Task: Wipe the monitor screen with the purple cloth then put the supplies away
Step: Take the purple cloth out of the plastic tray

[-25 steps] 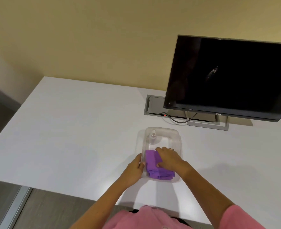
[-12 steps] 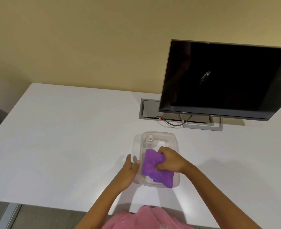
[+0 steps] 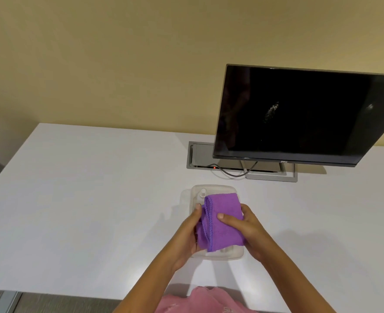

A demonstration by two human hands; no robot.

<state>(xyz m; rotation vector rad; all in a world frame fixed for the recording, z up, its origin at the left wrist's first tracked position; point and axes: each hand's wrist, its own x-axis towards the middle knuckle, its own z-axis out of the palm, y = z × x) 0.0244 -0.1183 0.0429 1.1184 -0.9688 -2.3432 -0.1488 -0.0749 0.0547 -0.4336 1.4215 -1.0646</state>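
Note:
The purple cloth (image 3: 223, 219) is held folded between both hands, just above a clear plastic bin (image 3: 218, 188) on the white table. My left hand (image 3: 189, 231) grips its left side; my right hand (image 3: 243, 227) grips its right side with the thumb on top. A small white spray bottle (image 3: 201, 192) stands in the bin's far left corner, partly hidden by the cloth. The black monitor (image 3: 299, 114) stands at the back right, switched off, with a pale smudge near the screen's middle.
A grey cable hatch (image 3: 200, 154) with a black cable (image 3: 231, 172) sits behind the monitor's stand (image 3: 272, 177). The white table (image 3: 84, 199) stretches far to the left. Its near edge runs just before my body.
My right hand lifted the cloth out of the bin. My left hand left the bin's rim and took hold of the cloth's left side. The view tilted up slightly.

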